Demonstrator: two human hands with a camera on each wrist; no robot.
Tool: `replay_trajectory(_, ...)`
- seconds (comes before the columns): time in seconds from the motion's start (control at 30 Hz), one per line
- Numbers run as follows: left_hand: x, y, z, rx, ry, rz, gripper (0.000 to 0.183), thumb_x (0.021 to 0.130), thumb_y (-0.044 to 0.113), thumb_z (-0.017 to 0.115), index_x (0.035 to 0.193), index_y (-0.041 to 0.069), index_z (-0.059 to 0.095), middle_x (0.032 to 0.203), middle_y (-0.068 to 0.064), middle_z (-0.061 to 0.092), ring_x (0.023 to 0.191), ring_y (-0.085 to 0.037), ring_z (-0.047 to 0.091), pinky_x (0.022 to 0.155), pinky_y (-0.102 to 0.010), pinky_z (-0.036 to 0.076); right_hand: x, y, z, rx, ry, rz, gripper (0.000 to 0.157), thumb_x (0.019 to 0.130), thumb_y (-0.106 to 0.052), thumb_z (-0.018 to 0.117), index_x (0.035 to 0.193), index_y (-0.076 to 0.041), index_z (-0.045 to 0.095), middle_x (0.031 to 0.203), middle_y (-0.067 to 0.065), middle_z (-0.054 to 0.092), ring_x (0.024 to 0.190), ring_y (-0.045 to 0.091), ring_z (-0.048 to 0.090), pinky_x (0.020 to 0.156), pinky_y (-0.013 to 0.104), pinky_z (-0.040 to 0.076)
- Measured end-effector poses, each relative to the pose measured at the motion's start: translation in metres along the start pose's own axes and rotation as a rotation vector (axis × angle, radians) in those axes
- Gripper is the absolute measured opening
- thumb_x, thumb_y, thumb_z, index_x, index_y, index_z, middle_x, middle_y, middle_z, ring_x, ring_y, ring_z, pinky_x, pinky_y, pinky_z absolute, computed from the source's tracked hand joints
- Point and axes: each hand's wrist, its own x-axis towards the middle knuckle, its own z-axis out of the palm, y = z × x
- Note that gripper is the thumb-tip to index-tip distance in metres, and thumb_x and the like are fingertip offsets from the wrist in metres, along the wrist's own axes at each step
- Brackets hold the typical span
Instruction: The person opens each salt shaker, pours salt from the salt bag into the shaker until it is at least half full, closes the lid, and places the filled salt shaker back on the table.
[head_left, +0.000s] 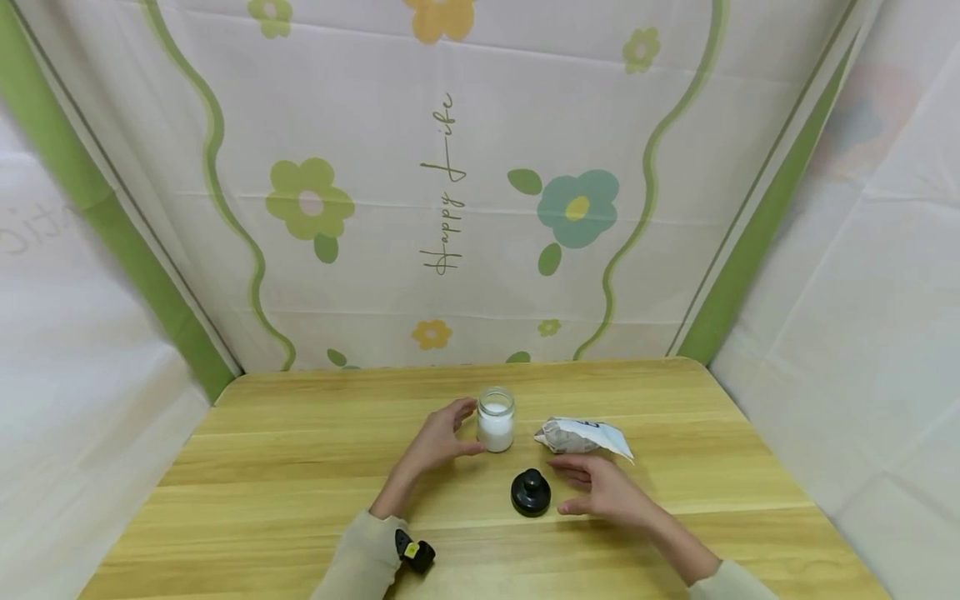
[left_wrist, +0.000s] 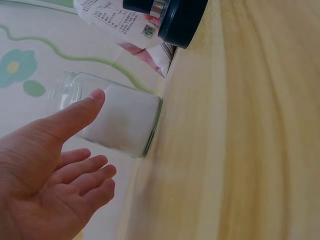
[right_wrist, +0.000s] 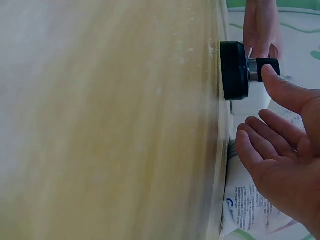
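A clear glass jar (head_left: 496,421) partly filled with white powder or grains stands upright on the wooden table, its mouth uncovered. My left hand (head_left: 442,435) is at the jar's left side, thumb and fingers spread around it without gripping; the left wrist view shows the thumb overlapping the jar (left_wrist: 120,117). A black round lid with a knob (head_left: 531,493) lies on the table in front of the jar, knob up. Just right of the lid is my right hand (head_left: 603,492), fingers loosely extended, holding nothing. In the right wrist view its thumb tip overlaps the lid's knob (right_wrist: 264,67).
A white printed plastic bag (head_left: 585,437), crumpled at one end, lies behind my right hand. White specks dot the table (right_wrist: 159,91). A floral cloth (head_left: 480,275) hangs behind the table's back edge, with plain cloth sides left and right.
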Motion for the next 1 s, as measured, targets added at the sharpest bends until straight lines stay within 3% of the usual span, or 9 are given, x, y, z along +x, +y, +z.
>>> replay_trajectory(0.2,0.006,0.000,0.004,0.005,0.005,0.006,0.084,0.077,0.023,0.087,0.145,-0.002,0.044,0.145,-0.023,0.052,0.135,-0.039,0.051,0.110,-0.046,0.045,0.009,-0.003,0.010,-0.042,-0.004,-0.017,0.071,0.077,-0.014,0.085,0.136,0.007,0.053,0.139,0.026,0.056,0.129,0.045,0.053,0.105,0.047,0.047)
replay_trajectory(0.47,0.012,0.003,0.010,-0.031,0.018,-0.006,0.080,0.078,0.021,0.086,0.143,-0.004,0.046,0.142,-0.024,0.055,0.133,-0.038,0.053,0.109,-0.043,0.046,0.021,-0.013,0.019,-0.230,0.040,-0.029,0.071,0.073,-0.022,0.089,0.135,-0.005,0.059,0.137,0.011,0.063,0.127,0.035,0.058,0.103,0.044,0.051)
replay_trajectory(0.73,0.017,0.005,0.014,-0.039,0.039,0.025,0.078,0.079,0.022,0.086,0.141,-0.007,0.047,0.137,-0.025,0.058,0.129,-0.039,0.056,0.107,-0.044,0.048,0.030,-0.014,0.023,-0.287,-0.005,-0.024,0.069,0.070,-0.019,0.090,0.132,-0.008,0.062,0.136,0.006,0.064,0.124,0.027,0.061,0.103,0.037,0.052)
replay_trajectory(1.0,0.021,0.003,0.017,-0.028,0.044,0.029,0.072,0.080,0.023,0.085,0.138,-0.005,0.052,0.131,-0.021,0.064,0.123,-0.035,0.062,0.102,-0.040,0.052,0.035,-0.014,0.025,-0.319,-0.023,-0.034,0.063,0.067,-0.017,0.092,0.125,-0.011,0.066,0.135,0.006,0.065,0.122,0.027,0.061,0.104,0.042,0.050)
